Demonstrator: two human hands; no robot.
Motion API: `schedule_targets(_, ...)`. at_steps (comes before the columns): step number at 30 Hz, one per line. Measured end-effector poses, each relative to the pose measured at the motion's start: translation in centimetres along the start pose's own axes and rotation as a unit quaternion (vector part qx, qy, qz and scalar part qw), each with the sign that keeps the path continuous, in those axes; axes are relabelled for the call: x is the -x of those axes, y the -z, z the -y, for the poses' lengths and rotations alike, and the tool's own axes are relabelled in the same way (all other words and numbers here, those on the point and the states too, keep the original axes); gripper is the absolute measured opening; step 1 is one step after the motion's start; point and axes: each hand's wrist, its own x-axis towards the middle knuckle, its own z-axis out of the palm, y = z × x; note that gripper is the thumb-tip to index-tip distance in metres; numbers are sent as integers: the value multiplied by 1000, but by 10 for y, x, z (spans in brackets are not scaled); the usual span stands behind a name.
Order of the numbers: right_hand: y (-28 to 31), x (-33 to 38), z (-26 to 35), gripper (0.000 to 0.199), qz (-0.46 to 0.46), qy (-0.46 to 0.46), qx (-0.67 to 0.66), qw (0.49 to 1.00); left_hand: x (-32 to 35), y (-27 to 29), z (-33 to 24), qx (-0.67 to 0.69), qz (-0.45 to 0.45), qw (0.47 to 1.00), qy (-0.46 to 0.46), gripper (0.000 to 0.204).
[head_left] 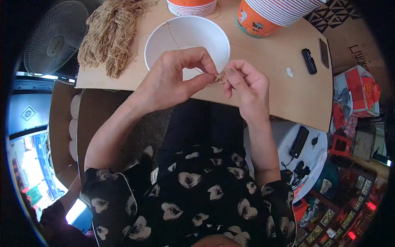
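Note:
Both hands are raised at the near edge of the table, close together in front of a white bowl (187, 35). My left hand (177, 74) pinches thin tan string (217, 78) between thumb and forefinger. A strand of it runs up to the bowl's far left rim. My right hand (249, 84) is closed on the other side of the same small tangle, thumb against forefinger. Whether the string is knotted there is too small to tell. A thick bundle of tan string (110, 39) lies on the table to the left of the bowl.
Stacked orange paper tubs (263, 20) stand at the back right, another stack (191, 7) behind the bowl. A black case (308, 61), a phone (324, 53) and a white scrap (289, 72) lie right. An open cardboard box (63, 123) and a fan (55, 45) are left.

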Motion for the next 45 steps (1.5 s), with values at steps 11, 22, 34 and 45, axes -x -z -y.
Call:
schedule_targets(11,0,2,6,12,-3,95,174,980,-3,1,1,24,2,999,25,16)
schedule_targets(22,3,-1,10,11,-52,81,115,989,-4,-4,4,34,-40,998,33,19)
schedule_targets(34,5,-4,15,11,-6,76,121,990,-3,-6,-3,-1,-48,998,33,20)
schedule_targets(45,3,-2,18,22,19,93,165,982,0,-4,3,16,-64,998,3,21)
